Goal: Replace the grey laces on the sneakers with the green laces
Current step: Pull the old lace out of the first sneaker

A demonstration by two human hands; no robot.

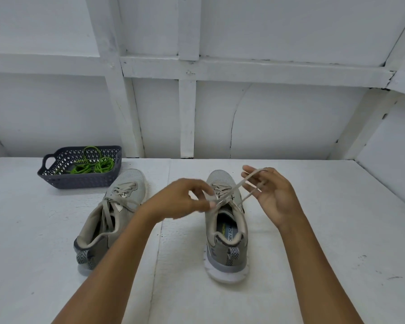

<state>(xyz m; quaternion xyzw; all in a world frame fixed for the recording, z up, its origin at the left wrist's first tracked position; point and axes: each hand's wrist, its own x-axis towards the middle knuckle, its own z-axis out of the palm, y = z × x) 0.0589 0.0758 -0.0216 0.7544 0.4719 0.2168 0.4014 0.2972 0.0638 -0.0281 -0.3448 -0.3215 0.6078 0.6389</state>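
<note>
Two grey sneakers stand on the white surface, heels toward me. The left sneaker (114, 213) is laced with a grey lace, its ends loose over the opening. Above the right sneaker (227, 232), my left hand (182, 199) pinches the grey lace (237, 187) near the shoe's top eyelets. My right hand (272, 195) is raised to the right of that shoe, and a loop of the same lace runs around its fingers. The green laces (91, 164) lie tangled in a dark basket (80, 180) at the back left.
A white panelled wall (220, 113) rises close behind the surface. A side wall (388, 146) closes in at the right. The basket stands just behind the left sneaker's toe.
</note>
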